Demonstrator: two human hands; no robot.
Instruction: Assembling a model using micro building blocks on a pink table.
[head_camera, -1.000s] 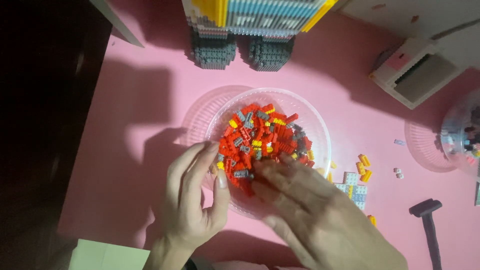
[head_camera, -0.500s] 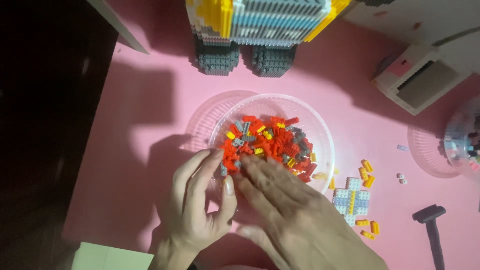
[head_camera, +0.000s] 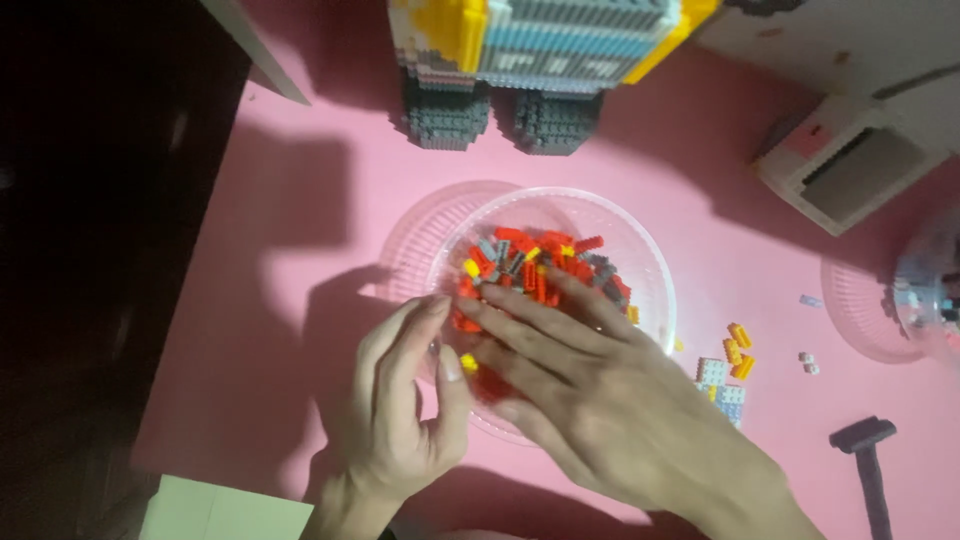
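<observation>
Right hand (head_camera: 610, 400) has slid further into the clear bowl (head_camera: 650, 265) since 1 second ago, fingers spread flat over the tiny bricks (head_camera: 530, 260), gripping nothing. Left hand (head_camera: 400, 420) cups the rim, open. Bricks look light, hard, slippery; pinch 1 by its sides. Loose bricks (head_camera: 725, 375), model (head_camera: 540, 50) and tool (head_camera: 870, 460) sit nearby, nothing blocking.

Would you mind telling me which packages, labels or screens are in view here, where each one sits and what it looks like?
Box: upper right on the pink table, flat, white, with a grey rectangular panel and a pink patch at one corner; whether that panel is a screen cannot be told.
Pale green sheet or carton: bottom left edge, beside the left hand, flat and plain.
No signs or readable labels show.
</observation>
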